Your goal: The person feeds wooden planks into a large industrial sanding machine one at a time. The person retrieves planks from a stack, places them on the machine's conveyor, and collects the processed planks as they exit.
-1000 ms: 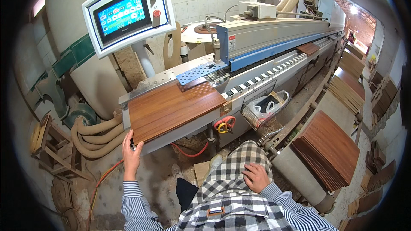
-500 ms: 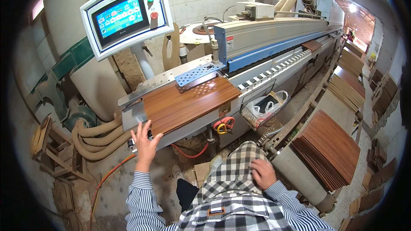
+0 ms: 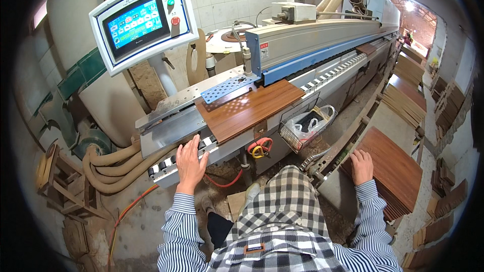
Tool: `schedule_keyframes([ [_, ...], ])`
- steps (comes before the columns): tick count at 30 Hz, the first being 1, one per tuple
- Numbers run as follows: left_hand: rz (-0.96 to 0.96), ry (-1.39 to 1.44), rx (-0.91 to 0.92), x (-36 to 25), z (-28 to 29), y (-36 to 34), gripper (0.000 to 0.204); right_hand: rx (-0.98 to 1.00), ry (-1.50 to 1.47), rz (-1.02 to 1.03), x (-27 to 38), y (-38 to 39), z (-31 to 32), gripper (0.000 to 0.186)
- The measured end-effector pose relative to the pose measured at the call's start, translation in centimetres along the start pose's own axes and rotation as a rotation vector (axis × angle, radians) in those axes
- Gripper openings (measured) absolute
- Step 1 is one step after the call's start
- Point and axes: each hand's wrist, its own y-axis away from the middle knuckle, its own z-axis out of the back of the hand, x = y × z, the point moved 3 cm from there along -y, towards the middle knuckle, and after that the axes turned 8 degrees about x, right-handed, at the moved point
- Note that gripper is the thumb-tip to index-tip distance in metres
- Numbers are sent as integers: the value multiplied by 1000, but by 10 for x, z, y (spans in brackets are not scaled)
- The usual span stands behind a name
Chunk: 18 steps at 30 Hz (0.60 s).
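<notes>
A brown wood-grain board [image 3: 252, 113] lies on the feed bed of a long edge-banding machine, partly under a blue perforated plate [image 3: 228, 88]. Just off the board's near left corner is my left hand [image 3: 188, 166], its fingers stretched out beside the roller track [image 3: 168, 163], gripping nothing. My right hand [image 3: 361, 166] is at the left edge of a stack of similar boards [image 3: 392, 163], fingers apart over the top one. Whether it presses on that board I cannot tell.
A control panel with a lit screen [image 3: 135, 24] stands at the far left. A wire basket with a plastic bag [image 3: 308, 126] hangs on the machine's front. Thick hoses [image 3: 108, 168] and a wooden stool [image 3: 68, 181] are at left. More board stacks [image 3: 403, 95] line the right.
The board has slid right along the machine, away from my left hand, uncovering rollers. My left hand has shifted slightly right. My right hand has gone from my lap to the board stack.
</notes>
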Motion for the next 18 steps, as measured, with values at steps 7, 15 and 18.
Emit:
schedule_keyframes([
  [7,4,-16,10,1,-1,3,61,-247,-12,76,38,58,19,32],
  [15,-11,-8,-16,1,-1,2,58,-417,-1559,-1069,-23,134,-24,37],
  [18,-12,-13,-21,1,-2,3,58,-741,-1650,-1224,-41,138,-27,33],
])
